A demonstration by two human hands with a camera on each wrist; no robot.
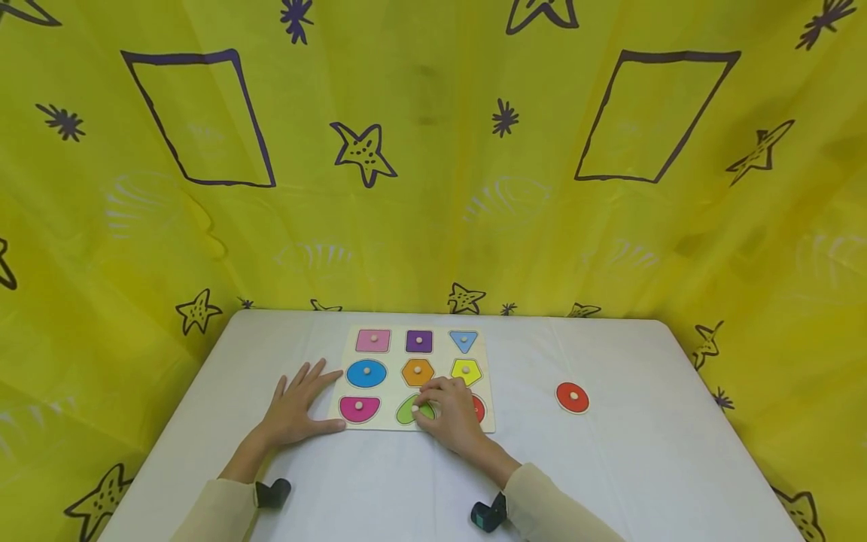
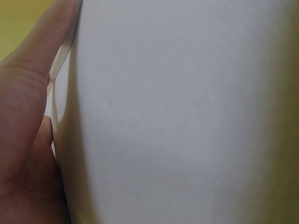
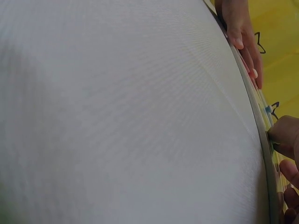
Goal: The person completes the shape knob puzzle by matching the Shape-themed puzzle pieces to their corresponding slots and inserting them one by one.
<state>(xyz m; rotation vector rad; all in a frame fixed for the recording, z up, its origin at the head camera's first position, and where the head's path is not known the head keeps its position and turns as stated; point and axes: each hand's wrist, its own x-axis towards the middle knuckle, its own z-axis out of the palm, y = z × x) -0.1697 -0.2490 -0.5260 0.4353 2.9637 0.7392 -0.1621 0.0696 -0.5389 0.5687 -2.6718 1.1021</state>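
A pale wooden peg puzzle board (image 1: 398, 342) lies on the table in the head view, with coloured knobbed shapes in its slots. My right hand (image 1: 455, 412) pinches the knob of the green piece (image 1: 404, 411) in the front row between thumb and forefinger; the rest of that hand partly covers a red piece (image 1: 478, 409) at the front right corner. My left hand (image 1: 291, 410) lies with fingers spread, thumb and fingertips at the board's left edge. In the left wrist view the left thumb (image 2: 28, 88) runs along that edge.
A loose red disc (image 1: 567, 399) with a knob lies on the white table (image 1: 630, 452), right of the board. Black wrist cameras sit at both sleeves, the left camera (image 1: 274, 494) and the right camera (image 1: 489, 513). A yellow patterned curtain (image 1: 433, 226) surrounds the table.
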